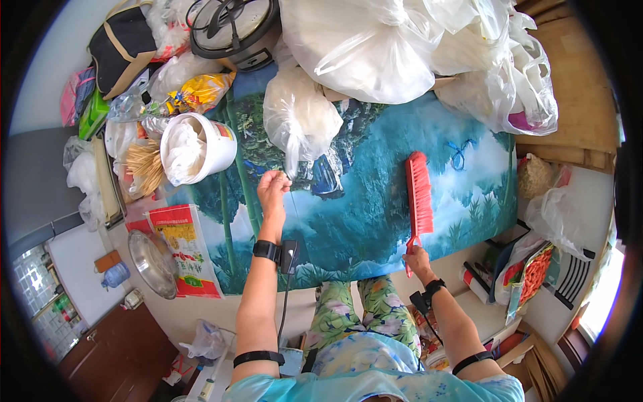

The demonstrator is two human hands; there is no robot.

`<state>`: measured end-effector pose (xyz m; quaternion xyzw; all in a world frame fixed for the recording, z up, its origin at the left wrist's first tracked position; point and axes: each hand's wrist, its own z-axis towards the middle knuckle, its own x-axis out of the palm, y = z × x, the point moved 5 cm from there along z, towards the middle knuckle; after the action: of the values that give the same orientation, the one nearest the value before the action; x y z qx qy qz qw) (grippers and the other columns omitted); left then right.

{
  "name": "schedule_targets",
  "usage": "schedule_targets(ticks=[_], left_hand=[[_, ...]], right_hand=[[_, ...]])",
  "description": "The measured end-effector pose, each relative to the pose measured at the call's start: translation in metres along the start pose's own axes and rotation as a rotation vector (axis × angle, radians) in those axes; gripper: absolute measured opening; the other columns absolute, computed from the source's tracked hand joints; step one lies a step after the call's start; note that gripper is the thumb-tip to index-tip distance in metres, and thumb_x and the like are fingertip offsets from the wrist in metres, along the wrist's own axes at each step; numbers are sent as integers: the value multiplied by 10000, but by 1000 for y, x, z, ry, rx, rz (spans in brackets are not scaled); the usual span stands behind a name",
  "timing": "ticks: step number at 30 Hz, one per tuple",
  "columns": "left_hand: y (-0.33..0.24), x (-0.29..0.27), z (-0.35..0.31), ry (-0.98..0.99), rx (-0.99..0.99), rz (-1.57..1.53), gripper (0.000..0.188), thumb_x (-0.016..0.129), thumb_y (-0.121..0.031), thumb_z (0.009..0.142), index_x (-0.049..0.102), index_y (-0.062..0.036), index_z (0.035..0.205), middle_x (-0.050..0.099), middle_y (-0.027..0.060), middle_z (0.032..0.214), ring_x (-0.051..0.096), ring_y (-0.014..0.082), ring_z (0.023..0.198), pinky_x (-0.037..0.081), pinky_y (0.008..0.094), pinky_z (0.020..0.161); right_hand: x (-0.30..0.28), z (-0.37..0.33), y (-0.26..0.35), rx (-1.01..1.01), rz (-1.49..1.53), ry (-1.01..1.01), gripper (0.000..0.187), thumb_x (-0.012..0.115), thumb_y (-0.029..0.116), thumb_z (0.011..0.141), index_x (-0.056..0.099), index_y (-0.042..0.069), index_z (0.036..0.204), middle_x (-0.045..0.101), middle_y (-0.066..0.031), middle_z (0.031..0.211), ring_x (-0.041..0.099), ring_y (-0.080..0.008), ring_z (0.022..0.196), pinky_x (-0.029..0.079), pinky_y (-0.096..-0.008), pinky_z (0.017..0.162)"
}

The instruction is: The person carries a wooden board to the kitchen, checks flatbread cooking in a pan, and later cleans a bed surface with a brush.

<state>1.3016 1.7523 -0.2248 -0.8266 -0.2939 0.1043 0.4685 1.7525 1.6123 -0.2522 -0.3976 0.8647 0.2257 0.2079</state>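
Observation:
My right hand [419, 262] is wrapped round the handle of a red bench brush [419, 194]. The brush stands out away from me over the blue tablecloth, its pink-red bristles on the right side. Further left, my left hand [272, 191] is closed in a pinch at the twisted tail of a white plastic bag [298, 117]. The bag bulges with contents I cannot make out and sits on the table. A landscape-printed tablecloth [375, 228] in blue and green lies under both hands. Dark bands with small devices and cables circle my wrists.
Large stuffed plastic bags [375, 50] crowd the far edge, beside a grey electric cooker [234, 33]. At the left stand a white bucket [218, 151], a bundle of wooden sticks [144, 167] and a metal basin [153, 262]. A blue string [459, 157] lies right of the brush.

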Motion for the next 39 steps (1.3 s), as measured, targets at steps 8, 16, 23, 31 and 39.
schedule_targets(ticks=[8,16,23,31,39], left_hand=[[5,15,-9,59,-258,90,821,700,-195,768,170,-25,1372,448,167,1223,614,208,803,474,311,694],[52,29,22,-1,-281,-372,583,675,-97,790,334,37,1244,565,107,910,590,180,728,484,304,667],[33,17,8,199,-201,-12,151,663,-80,754,576,-4,850,583,43,685,524,113,532,428,246,495],[30,14,2,-26,-271,-47,938,702,-125,768,5,-5,1384,533,133,1084,631,244,844,441,284,631],[36,41,3,120,-188,-174,181,579,-212,868,539,-36,855,569,31,670,557,117,544,386,218,469]], right_hand=[[12,-6,19,-54,-29,48,313,672,227,703,622,8,921,639,-189,815,626,-313,782,486,-365,702],[6,-32,45,-102,307,66,299,638,137,756,605,-50,987,654,-148,795,626,-210,724,481,-309,662],[21,-24,98,-53,551,264,326,619,240,805,605,-57,939,628,-91,732,597,-151,653,475,-266,604],[16,-32,187,-258,806,311,344,611,240,822,583,-64,980,612,-85,794,601,-153,724,490,-273,680],[28,-44,146,-159,765,433,359,601,301,842,582,-44,939,610,-86,792,583,-154,707,463,-272,667]])
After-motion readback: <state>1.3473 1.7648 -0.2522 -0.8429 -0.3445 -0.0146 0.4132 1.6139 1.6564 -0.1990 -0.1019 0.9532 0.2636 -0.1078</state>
